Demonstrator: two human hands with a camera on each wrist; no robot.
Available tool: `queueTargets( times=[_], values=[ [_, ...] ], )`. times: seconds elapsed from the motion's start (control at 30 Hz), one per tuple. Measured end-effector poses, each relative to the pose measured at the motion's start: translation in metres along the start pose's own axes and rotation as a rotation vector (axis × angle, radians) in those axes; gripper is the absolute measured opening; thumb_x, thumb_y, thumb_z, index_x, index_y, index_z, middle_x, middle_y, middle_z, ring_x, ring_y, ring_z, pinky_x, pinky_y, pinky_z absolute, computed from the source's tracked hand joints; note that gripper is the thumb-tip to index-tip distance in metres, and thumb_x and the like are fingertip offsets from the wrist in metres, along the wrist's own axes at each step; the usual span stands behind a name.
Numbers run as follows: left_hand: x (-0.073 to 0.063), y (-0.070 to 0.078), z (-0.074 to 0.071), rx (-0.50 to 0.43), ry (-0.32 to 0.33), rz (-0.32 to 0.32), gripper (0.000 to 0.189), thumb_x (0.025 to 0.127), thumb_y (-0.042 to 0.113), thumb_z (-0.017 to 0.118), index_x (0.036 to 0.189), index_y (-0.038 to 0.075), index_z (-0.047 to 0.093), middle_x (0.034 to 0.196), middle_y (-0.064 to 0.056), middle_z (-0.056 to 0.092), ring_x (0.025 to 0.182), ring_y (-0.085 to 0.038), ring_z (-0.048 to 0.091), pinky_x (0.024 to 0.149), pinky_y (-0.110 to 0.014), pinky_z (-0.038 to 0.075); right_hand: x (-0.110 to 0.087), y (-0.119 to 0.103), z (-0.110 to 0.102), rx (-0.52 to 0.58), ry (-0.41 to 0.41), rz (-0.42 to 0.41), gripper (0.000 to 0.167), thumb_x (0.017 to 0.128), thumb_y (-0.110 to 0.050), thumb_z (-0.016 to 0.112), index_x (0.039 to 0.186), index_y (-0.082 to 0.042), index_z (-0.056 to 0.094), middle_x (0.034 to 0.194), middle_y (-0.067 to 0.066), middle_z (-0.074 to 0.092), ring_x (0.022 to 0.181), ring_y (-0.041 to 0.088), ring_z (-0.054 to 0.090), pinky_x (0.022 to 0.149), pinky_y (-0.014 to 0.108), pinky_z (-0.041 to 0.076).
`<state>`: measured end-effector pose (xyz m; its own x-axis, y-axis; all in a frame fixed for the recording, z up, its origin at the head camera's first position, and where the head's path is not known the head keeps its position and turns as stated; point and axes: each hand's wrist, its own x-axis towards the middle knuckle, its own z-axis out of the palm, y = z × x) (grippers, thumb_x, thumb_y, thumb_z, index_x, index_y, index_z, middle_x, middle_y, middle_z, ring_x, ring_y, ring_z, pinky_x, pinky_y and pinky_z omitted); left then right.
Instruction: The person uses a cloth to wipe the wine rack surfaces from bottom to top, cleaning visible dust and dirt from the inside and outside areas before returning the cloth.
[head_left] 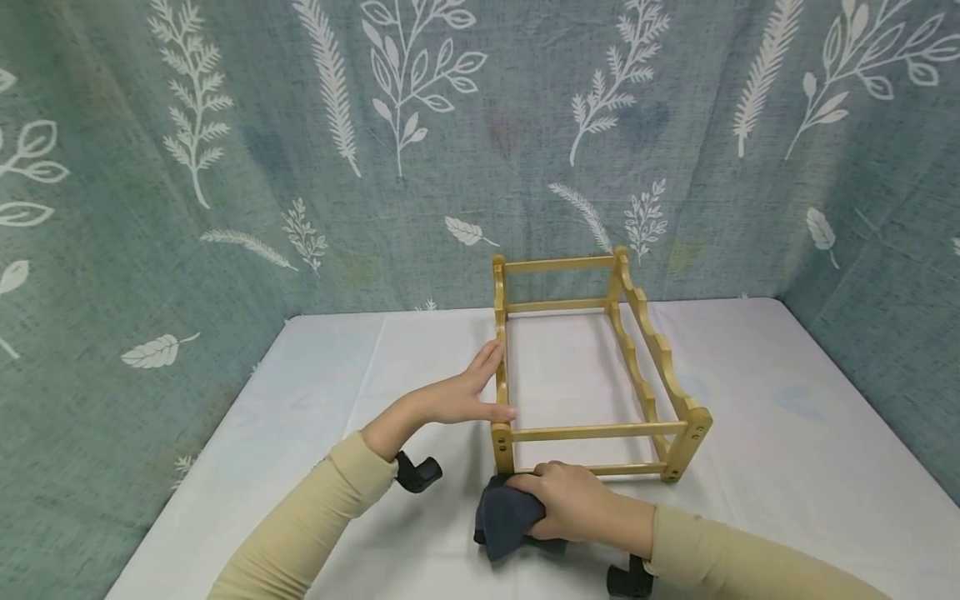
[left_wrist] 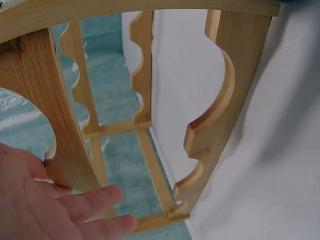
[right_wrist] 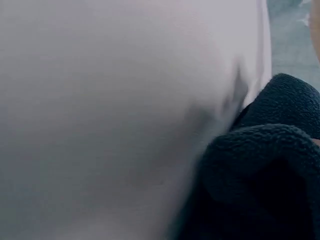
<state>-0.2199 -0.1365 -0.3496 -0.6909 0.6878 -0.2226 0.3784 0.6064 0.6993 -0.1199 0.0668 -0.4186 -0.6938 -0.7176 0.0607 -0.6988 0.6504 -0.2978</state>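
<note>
A light wooden rack [head_left: 597, 432] with scalloped side rails stands on the white-covered table. At its left side, my left hand [head_left: 467, 396] touches the scalloped rail, thumb spread from the fingers near the front corner. In the left wrist view, the fingers [left_wrist: 95, 202] look fairly straight against the wood. My right hand [head_left: 572, 502] grips a bunched dark blue-grey cloth [head_left: 506, 518] just in front of the rack's lower front bar. The cloth's fuzzy folds [right_wrist: 260, 145] fill the lower right of the right wrist view, where the hand is mostly hidden.
The white tablecloth [head_left: 780, 417] covers the table up to its back edge. Green-blue curtains [head_left: 465, 167] with white leaf prints hang behind and at both sides. A black wrist mount [head_left: 418, 472] sits under the left wrist, another [head_left: 630, 579] under the right.
</note>
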Motion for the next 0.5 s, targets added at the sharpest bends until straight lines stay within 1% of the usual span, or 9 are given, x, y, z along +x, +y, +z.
queueTargets(
  times=[0.07,0.13,0.23,0.33,0.5],
  values=[
    [0.0,0.0,0.0,0.002,0.001,-0.001,0.111,0.075,0.072,0.051,0.144,0.023,-0.02,0.149,0.002,-0.027,0.138,-0.021,-0.015,0.109,-0.051,0.015,-0.002,0.001,-0.002,-0.007,0.024,-0.003,0.051,0.069,-0.029,0.078,0.117,-0.02,0.061,0.092,0.003,0.065,0.08,0.012,0.06,0.06,0.026,0.048],
    [0.0,0.001,0.0,0.003,0.002,0.0,0.111,0.075,0.072,0.051,0.144,0.022,-0.02,0.149,0.001,-0.027,0.138,-0.021,-0.015,0.109,-0.051,0.015,-0.004,-0.001,-0.008,-0.024,0.066,-0.018,0.052,0.069,-0.028,0.078,0.117,-0.019,0.061,0.091,0.003,0.064,0.08,0.013,0.06,0.06,0.026,0.049],
    [0.0,0.0,0.0,0.001,0.001,0.002,0.111,0.074,0.073,0.051,0.144,0.022,-0.02,0.149,0.001,-0.027,0.138,-0.022,-0.015,0.109,-0.051,0.015,-0.008,-0.004,-0.021,-0.037,0.148,-0.036,0.054,0.069,-0.027,0.078,0.119,-0.018,0.06,0.09,0.003,0.064,0.08,0.014,0.061,0.061,0.026,0.05],
    [0.001,0.0,0.0,-0.004,0.001,0.003,0.113,0.073,0.075,0.05,0.144,0.022,-0.02,0.149,0.002,-0.027,0.138,-0.021,-0.016,0.109,-0.051,0.014,-0.011,-0.007,-0.036,-0.059,0.247,-0.067,0.055,0.068,-0.028,0.079,0.118,-0.015,0.061,0.091,0.003,0.064,0.08,0.014,0.062,0.064,0.027,0.051],
    [0.0,0.0,-0.001,0.002,0.0,0.007,0.114,0.072,0.076,0.049,0.143,0.022,-0.021,0.149,0.0,-0.028,0.138,-0.021,-0.017,0.109,-0.052,0.014,-0.017,-0.009,-0.051,-0.084,0.363,-0.133,0.054,0.067,-0.027,0.08,0.115,-0.011,0.062,0.09,0.003,0.064,0.081,0.014,0.063,0.068,0.027,0.052]
  ],
)
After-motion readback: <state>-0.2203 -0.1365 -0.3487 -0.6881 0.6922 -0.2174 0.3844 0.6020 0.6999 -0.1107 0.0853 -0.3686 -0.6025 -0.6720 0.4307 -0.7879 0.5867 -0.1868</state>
